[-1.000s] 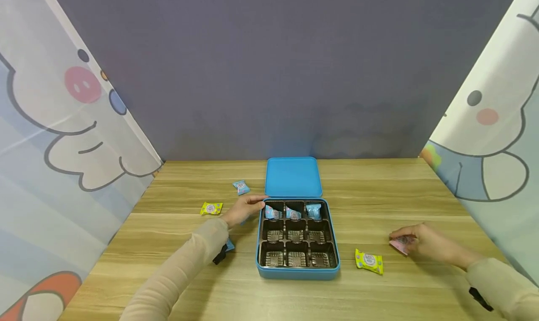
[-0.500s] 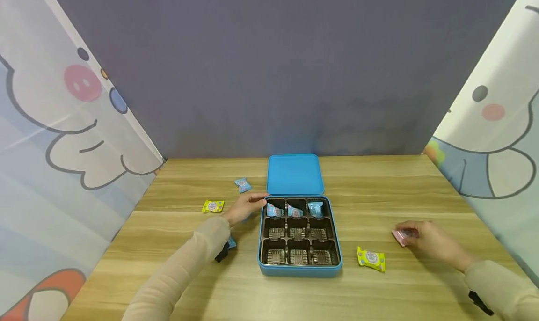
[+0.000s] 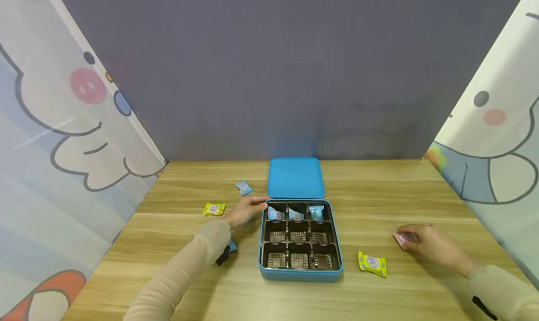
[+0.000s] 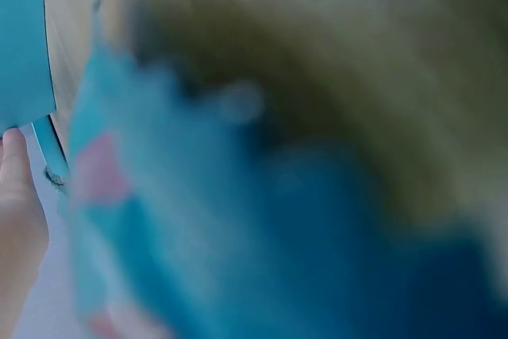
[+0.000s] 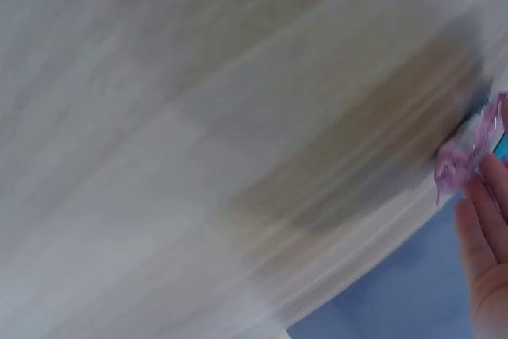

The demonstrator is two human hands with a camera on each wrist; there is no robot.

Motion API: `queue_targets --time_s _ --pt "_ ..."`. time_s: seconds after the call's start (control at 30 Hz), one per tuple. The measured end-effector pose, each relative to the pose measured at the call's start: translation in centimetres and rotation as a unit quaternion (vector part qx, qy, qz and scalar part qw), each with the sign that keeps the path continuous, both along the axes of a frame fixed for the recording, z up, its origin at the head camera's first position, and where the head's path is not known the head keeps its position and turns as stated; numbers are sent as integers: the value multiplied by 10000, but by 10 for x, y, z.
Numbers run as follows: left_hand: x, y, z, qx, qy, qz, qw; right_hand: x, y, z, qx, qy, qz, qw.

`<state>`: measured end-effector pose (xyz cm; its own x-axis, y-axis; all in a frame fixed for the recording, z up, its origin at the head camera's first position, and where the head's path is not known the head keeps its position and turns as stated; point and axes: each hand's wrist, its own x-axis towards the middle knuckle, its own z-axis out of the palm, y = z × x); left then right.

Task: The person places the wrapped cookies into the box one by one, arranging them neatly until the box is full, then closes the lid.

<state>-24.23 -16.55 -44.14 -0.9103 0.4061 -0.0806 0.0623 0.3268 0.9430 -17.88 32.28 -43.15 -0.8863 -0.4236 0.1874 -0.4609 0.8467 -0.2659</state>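
Observation:
My left hand (image 3: 245,212) rests with straight fingers at the back left corner of a blue tin (image 3: 301,276), its thumb at the rim. A finger (image 4: 14,156) touches the tin in the left wrist view. Three blue wrapped candies, such as the middle one (image 3: 296,215), fill the back row of the tin's black divided insert (image 3: 287,243). Off to the right, my right hand (image 3: 438,248) pinches a pink wrapped candy (image 3: 405,239) between thumb and fingers. The same pink candy (image 5: 464,152) shows at the right edge of the right wrist view.
The tin's lid (image 3: 296,178) lies folded back. A yellow candy (image 3: 372,264) is between tin and right hand. Left of the tin lie another yellow candy (image 3: 214,209), a blue candy (image 3: 244,187) and a blue candy (image 3: 232,246) partly hidden by the left wrist.
The pink candy has turned a little in my right fingers, and the hand has barely shifted. My left hand stays at the tin's corner. The head view has moved slightly.

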Motion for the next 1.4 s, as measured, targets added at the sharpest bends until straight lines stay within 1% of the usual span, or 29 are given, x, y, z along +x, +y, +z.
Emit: queue_targets --time_s 0.1,0.2,0.3,0.33,0.4,0.47,0.53,0.57,0.67,0.8,0.93,1.0,1.1,1.27,1.4 --pt "1 1 0 57 -24 -13 10000 0 2 1 -162 56 183 9997" --pt "0 1 -1 91 -6 -11 10000 -3 6 4 -333 -101 432 9985" --pt "0 0 -2 69 6 7 10000 -6 9 7 -243 -397 666 9967" --pt "0 -1 -3 56 19 7 10000 -7 10 8 -176 -424 749 9961" --pt "0 -2 -3 27 2 35 10000 -9 10 7 -71 -317 985 9946" --pt "1 -3 -4 -4 33 47 10000 -12 10 6 -77 -182 1248 9920" --pt "2 -4 -4 -3 42 58 10000 -14 9 4 -82 38 1396 9902" --pt "2 -4 -4 0 28 70 10000 -14 10 3 -105 72 1447 9894" --pt "3 -3 -4 13 62 48 10000 -15 11 2 -73 -8 1392 9902" --pt "4 -2 -4 43 70 50 10000 -16 12 1 -14 -436 1217 9916" --pt "5 -3 -4 58 72 68 9999 -16 14 0 -9 -753 1024 9919" --pt "5 -2 -4 67 62 44 9999 -17 15 0 -13 -775 917 9928" --pt "4 -2 -3 78 42 32 10000 -17 17 -2 -41 -661 775 9948" --pt "3 -1 -1 85 -6 113 9999 -20 18 -4 -58 -443 904 9949" --pt "2 0 -4 106 41 69 9999 -21 20 -4 -44 -363 1023 9941"
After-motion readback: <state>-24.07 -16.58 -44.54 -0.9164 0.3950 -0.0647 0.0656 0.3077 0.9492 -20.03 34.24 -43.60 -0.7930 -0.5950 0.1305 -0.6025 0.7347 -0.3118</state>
